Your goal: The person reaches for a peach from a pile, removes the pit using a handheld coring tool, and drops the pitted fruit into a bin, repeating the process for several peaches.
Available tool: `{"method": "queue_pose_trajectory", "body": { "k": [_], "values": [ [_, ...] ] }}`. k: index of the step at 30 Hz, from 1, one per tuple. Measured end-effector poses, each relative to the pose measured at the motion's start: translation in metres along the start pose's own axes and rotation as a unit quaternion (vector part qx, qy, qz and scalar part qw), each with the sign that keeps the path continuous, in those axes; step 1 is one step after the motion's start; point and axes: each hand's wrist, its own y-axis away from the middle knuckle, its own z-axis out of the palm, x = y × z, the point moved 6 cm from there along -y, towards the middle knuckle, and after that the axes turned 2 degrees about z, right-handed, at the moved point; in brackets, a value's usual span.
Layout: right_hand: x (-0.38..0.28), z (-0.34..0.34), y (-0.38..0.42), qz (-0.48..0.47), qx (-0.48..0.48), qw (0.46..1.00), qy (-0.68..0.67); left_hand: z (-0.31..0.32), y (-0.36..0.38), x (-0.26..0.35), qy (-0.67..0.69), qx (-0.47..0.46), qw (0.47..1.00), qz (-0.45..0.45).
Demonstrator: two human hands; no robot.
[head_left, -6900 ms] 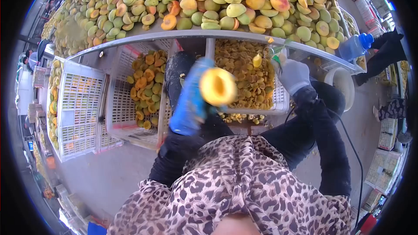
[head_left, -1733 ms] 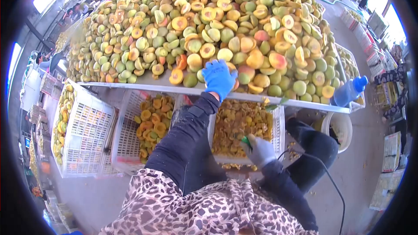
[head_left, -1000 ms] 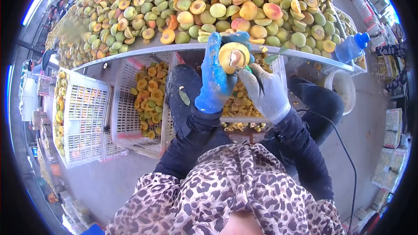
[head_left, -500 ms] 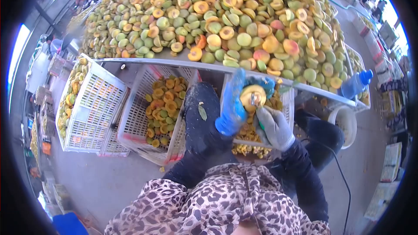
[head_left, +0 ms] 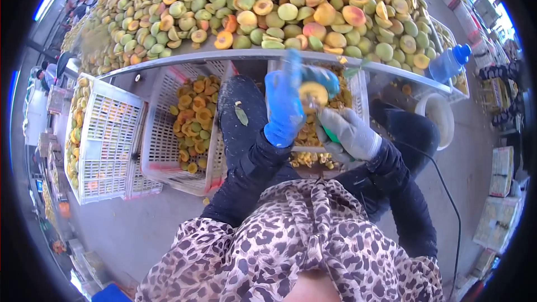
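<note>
My left hand (head_left: 283, 103), in a blue glove, is closed around a peach half (head_left: 313, 94) with its cut face towards me; its fingers are partly blurred. My right hand (head_left: 355, 133), in a grey glove, grips a green-handled pitting tool (head_left: 330, 135) just below the fruit. The tool's working end is blurred near the cut face. Beneath both hands stands a white crate (head_left: 361, 98) with yellow fruit scraps in it. Beyond them, a large heap of peach halves (head_left: 288, 11) covers the metal-edged table (head_left: 196, 56).
Left of my knees, a white crate (head_left: 158, 151) holds peach halves, beside another full crate (head_left: 109, 140). At right are a blue bottle (head_left: 447, 64) on the table edge and a white bucket (head_left: 438, 117). A black cable (head_left: 447, 207) runs along the floor.
The view has shifted, so the table edge sits higher. My right hand and the tool have drawn slightly down from the peach half, which stays in my left hand.
</note>
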Motion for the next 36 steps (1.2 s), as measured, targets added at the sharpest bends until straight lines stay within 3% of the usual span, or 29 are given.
{"method": "queue_pose_trajectory", "body": {
  "k": [1,2,4,5,6,8,9,12,13,14,16,17,18,20,21,22,24,25,26,28,30,36],
  "values": [
    [-0.002,0.002,0.001,0.015,0.007,0.999,-0.047,-0.011,0.003,-0.002,-0.013,0.098,0.993,0.065],
    [-0.005,0.004,0.001,0.028,0.014,0.995,-0.092,-0.010,0.003,0.008,-0.011,0.096,0.993,0.064],
    [-0.006,0.000,-0.005,0.001,0.044,0.999,-0.024,0.013,0.004,0.029,-0.049,-0.083,0.995,-0.007],
    [-0.003,-0.003,-0.006,0.006,0.051,0.998,0.026,0.014,0.007,0.023,-0.156,-0.093,0.983,0.015],
    [0.000,-0.006,-0.004,0.014,0.059,0.995,0.079,0.008,0.008,0.007,-0.153,-0.097,0.983,0.008],
    [0.001,-0.002,-0.003,0.004,0.032,0.998,0.048,-0.006,0.009,0.006,-0.244,-0.023,0.933,0.262],
    [0.001,0.000,-0.006,0.001,0.038,0.999,0.007,0.007,0.008,0.016,0.036,0.034,0.996,0.072],
    [-0.003,0.000,-0.013,-0.014,0.065,0.998,-0.014,-0.001,0.007,0.008,0.033,0.069,0.997,0.029],
    [0.001,-0.004,-0.014,0.010,0.065,0.997,0.035,-0.021,0.000,-0.016,-0.274,0.075,0.950,0.128],
    [0.009,-0.007,-0.013,0.039,0.064,0.994,0.081,-0.017,0.002,-0.007,-0.276,0.069,0.951,0.121],
    [0.012,-0.006,-0.005,0.078,0.026,0.996,0.019,0.013,0.002,0.024,-0.011,-0.065,0.990,0.124],
    [0.013,0.001,-0.004,0.081,-0.011,0.991,-0.102,0.011,0.007,0.027,0.007,-0.003,0.990,0.144],
    [0.011,0.009,-0.004,0.082,-0.051,0.970,-0.222,0.003,0.005,0.019,0.008,-0.003,0.989,0.146],
    [0.008,0.006,-0.005,0.090,-0.044,0.977,-0.187,-0.015,-0.003,-0.012,0.008,-0.083,0.994,0.075],
    [0.017,0.003,-0.006,0.125,-0.058,0.978,-0.159,0.016,-0.002,0.021,-0.142,-0.276,0.940,0.143],
    [0.026,0.003,-0.004,0.162,-0.070,0.975,-0.135,0.018,0.000,0.020,-0.140,-0.279,0.940,0.136],
    [0.028,0.011,0.001,0.166,-0.102,0.962,-0.191,0.016,-0.002,0.009,0.087,-0.224,0.971,0.005],
    [0.026,0.017,0.000,0.129,-0.138,0.939,-0.289,0.007,0.008,0.002,0.095,-0.130,0.979,0.127],
    [0.022,0.021,-0.002,0.091,-0.174,0.903,-0.381,0.015,0.008,0.000,0.094,-0.125,0.979,0.130],
    [0.032,0.022,-0.011,0.095,-0.182,0.882,-0.423,0.006,0.005,-0.025,0.183,0.071,0.977,-0.082],
    [0.035,0.026,-0.017,0.029,-0.258,0.806,-0.531,0.013,0.004,-0.022,0.218,0.047,0.972,-0.068],
    [0.036,0.029,-0.011,0.023,-0.252,0.783,-0.568,0.013,0.009,-0.032,0.212,0.086,0.966,-0.120]
  ]
}}
